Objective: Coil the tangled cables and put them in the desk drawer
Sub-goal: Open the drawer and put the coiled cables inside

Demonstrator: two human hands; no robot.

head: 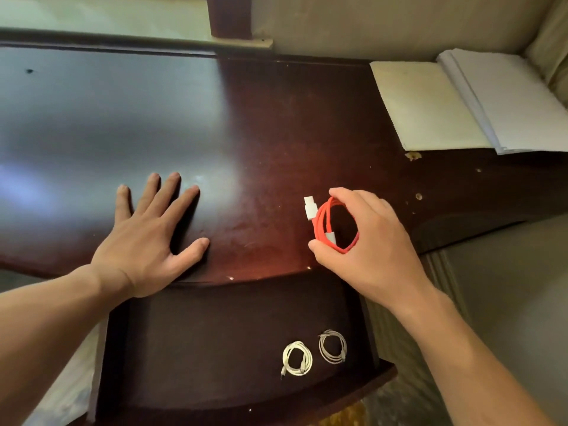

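My right hand [372, 238] grips a coiled red cable [322, 224] with white plugs, just above the dark wooden desk [261, 133] near its front edge. My left hand [147, 238] lies flat on the desk top with fingers spread. Below the desk edge the drawer [199, 348] stands pulled out. Two coiled cables lie on its floor at the right: a white one [297, 358] and a greyer one [333, 346] beside it.
An open notebook or stack of white paper [467, 103] lies at the desk's back right corner against the wall. A window frame and sill [233, 29] run along the back. The floor shows to the right of the drawer.
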